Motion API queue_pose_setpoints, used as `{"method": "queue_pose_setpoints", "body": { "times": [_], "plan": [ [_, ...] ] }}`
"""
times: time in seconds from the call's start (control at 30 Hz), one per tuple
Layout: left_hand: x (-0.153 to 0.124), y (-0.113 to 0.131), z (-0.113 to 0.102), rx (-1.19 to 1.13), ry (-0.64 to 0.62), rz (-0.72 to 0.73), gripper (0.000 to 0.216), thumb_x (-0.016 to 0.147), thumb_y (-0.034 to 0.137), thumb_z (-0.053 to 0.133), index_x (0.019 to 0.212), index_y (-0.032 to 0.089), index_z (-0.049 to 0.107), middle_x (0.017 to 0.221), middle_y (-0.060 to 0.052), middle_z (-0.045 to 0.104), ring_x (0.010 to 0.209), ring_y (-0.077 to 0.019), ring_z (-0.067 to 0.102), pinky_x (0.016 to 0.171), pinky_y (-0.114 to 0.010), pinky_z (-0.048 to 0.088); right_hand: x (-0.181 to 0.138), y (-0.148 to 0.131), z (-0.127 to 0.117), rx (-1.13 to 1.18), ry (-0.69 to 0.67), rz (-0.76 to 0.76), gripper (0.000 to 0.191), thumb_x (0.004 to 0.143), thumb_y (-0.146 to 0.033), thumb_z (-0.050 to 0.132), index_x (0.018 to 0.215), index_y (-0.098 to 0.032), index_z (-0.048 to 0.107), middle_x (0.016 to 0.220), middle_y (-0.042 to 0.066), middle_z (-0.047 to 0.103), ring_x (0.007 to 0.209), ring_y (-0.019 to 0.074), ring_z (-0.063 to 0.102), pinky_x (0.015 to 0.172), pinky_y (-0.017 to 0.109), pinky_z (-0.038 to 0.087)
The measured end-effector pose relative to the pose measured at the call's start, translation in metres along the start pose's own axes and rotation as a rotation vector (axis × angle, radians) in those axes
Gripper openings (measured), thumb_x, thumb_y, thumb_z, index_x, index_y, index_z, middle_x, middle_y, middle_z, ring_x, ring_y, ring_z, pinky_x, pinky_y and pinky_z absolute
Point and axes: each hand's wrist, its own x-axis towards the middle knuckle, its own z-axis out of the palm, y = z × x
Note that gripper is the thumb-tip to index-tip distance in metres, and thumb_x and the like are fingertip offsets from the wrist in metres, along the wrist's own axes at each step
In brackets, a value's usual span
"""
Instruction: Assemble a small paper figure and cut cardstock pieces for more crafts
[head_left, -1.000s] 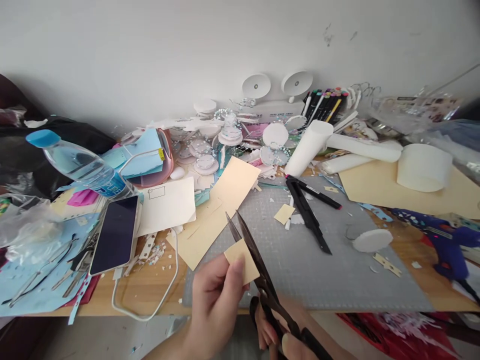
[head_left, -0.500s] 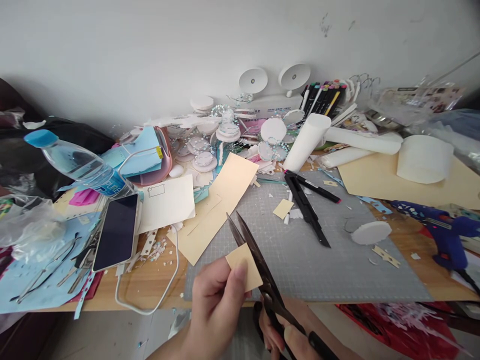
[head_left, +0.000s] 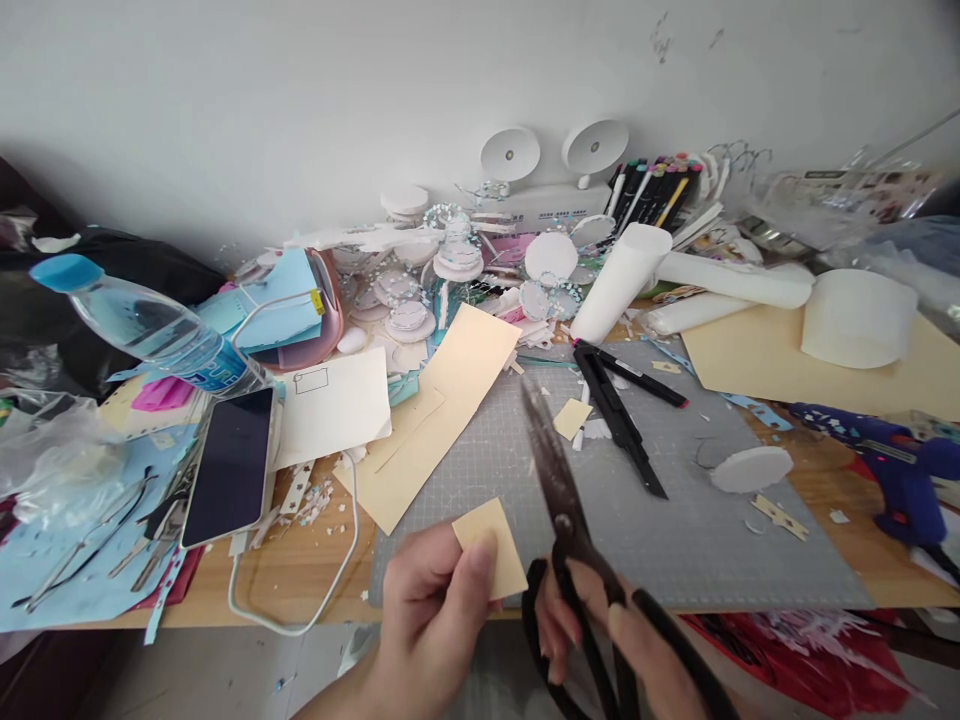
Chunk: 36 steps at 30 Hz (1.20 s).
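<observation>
Head view: at lower centre of frame, left hand (head_left: 435, 600) pinches card (head_left: 508, 560), likely light, stiff and crease-prone, best held near one edge; right hand (head_left: 645, 650) grips scissors (head_left: 562, 500) by their handles.

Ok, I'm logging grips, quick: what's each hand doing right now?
Left hand: closed, pinching a small piece of card.
Right hand: closed, holding the scissors by their handles.
</observation>
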Motion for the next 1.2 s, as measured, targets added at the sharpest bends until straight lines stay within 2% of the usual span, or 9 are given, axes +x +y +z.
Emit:
{"method": "queue_pose_setpoints", "body": {
  "times": [0.1,0.27,0.43,0.57,0.73,0.87,0.93,1.1,1.2],
  "plan": [
    [-0.001,0.004,-0.003,0.03,-0.045,0.065,0.048,0.1,0.042,0.041,0.057,0.019,0.041,0.051,0.003,0.035,0.048,-0.0099,0.033,0.046,-0.024,0.027,-0.002,-0.007,-0.019,-0.058,0.191,0.056,0.057,0.089,-0.073,0.029,0.067,-0.022,0.043,0.064,0.002,0.053,0.055,0.0145,0.055,0.054,0.029,0.046],
    [-0.003,0.002,-0.014,-0.015,-0.121,0.033,0.049,0.101,0.041,0.04,0.057,0.019,0.039,0.052,0.003,0.035,0.051,-0.0109,0.038,0.05,-0.026,0.029,-0.014,-0.008,-0.07,-0.801,0.465,0.091,0.041,0.09,-0.058,0.047,0.067,-0.023,0.046,0.054,-0.001,0.051,0.047,0.0146,0.048,0.049,0.028,0.037],
    [0.003,0.001,-0.026,-0.015,-0.136,-0.08,0.049,0.099,0.047,0.041,0.059,0.019,0.039,0.053,0.004,0.034,0.048,-0.0085,0.028,0.045,-0.023,0.024,-0.011,-0.003,-0.1,-1.381,0.464,0.218,0.041,0.083,-0.063,0.052,0.068,-0.025,0.05,0.058,0.004,0.063,0.053,0.0249,0.06,0.048,0.031,0.033],
    [0.008,0.001,-0.037,0.134,-0.091,-0.123,0.052,0.097,0.05,0.043,0.057,0.019,0.037,0.052,0.005,0.034,0.048,-0.008,0.026,0.045,-0.023,0.022,-0.003,0.012,-0.11,-1.453,0.404,0.248,0.036,0.08,-0.059,0.059,0.087,-0.024,0.062,0.079,0.007,0.074,0.067,0.0317,0.069,0.05,0.032,0.037],
    [0.013,0.002,-0.05,0.319,-0.054,-0.133,0.052,0.095,0.05,0.045,0.054,0.019,0.038,0.05,0.005,0.035,0.048,-0.0082,0.028,0.045,-0.023,0.022,-0.007,0.016,-0.121,-1.406,0.485,0.008,0.044,0.085,-0.06,0.054,0.105,-0.021,0.061,0.093,0.009,0.072,0.082,0.0293,0.07,0.064,0.037,0.048],
    [0.018,0.006,-0.051,0.331,-0.053,-0.113,0.05,0.094,0.045,0.048,0.052,0.02,0.035,0.048,0.005,0.032,0.046,-0.008,0.025,0.043,-0.022,0.021,-0.017,-0.008,-0.1,-1.354,0.597,-0.35,0.022,0.094,-0.039,0.051,0.103,-0.021,0.061,0.096,0.008,0.068,0.092,0.0261,0.064,0.09,0.042,0.046],
    [0.019,0.007,-0.046,0.301,-0.095,-0.116,0.048,0.094,0.042,0.047,0.053,0.02,0.034,0.049,0.006,0.031,0.047,-0.0082,0.025,0.044,-0.022,0.022,-0.016,-0.021,-0.077,-1.213,0.66,-0.507,0.016,0.091,-0.025,0.058,0.107,-0.023,0.06,0.097,0.006,0.066,0.091,0.0226,0.063,0.092,0.038,0.045],
    [0.02,0.013,-0.027,0.24,-0.299,-0.135,0.043,0.094,0.033,0.042,0.055,0.02,0.031,0.052,0.005,0.03,0.05,-0.0089,0.026,0.047,-0.024,0.022,0.011,-0.041,-0.017,-0.946,0.347,-0.661,0.041,0.084,-0.031,0.07,0.121,-0.018,0.055,0.11,0.01,0.062,0.102,0.0232,0.06,0.089,0.034,0.05],
    [0.019,0.017,-0.025,0.242,-0.351,-0.141,0.042,0.094,0.031,0.042,0.055,0.02,0.029,0.054,0.005,0.026,0.051,-0.009,0.023,0.047,-0.025,0.019,0.03,-0.046,-0.002,-0.817,0.252,-0.709,0.04,0.082,-0.033,0.073,0.115,-0.016,0.057,0.103,0.009,0.065,0.096,0.0215,0.062,0.085,0.034,0.053]
  ]
}}
